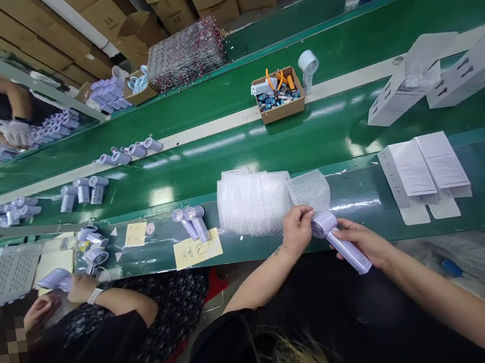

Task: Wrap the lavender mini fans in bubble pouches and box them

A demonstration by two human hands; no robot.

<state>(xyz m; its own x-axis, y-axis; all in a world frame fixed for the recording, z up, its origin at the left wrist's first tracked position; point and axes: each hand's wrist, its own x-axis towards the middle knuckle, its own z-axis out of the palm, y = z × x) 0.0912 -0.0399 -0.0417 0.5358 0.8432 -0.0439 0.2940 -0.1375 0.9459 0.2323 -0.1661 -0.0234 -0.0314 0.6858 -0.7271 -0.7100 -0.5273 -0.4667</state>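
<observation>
My right hand [364, 241] grips the handle of a lilac hand-held fan [339, 240], held just off the near edge of the bench. My left hand [297, 229] pinches the open mouth of a small bubble-wrap bag [310, 190] at the fan's head. The fan's head sits at the bag's opening. A stack of bubble-wrap bags [252, 202] lies flat on the bench just left of my hands. Two more lilac fans [192, 221] rest side by side farther left, above a yellow note [198, 249] with handwriting.
White folded cartons [424, 172] lie to the right, assembled white boxes [401, 95] on the green conveyor [220, 148]. A cardboard box of small parts [279, 94] and a tape roll [308, 64] stand mid-belt. A co-worker's hand [82, 286] handles fans at the left; more fans ride the belt.
</observation>
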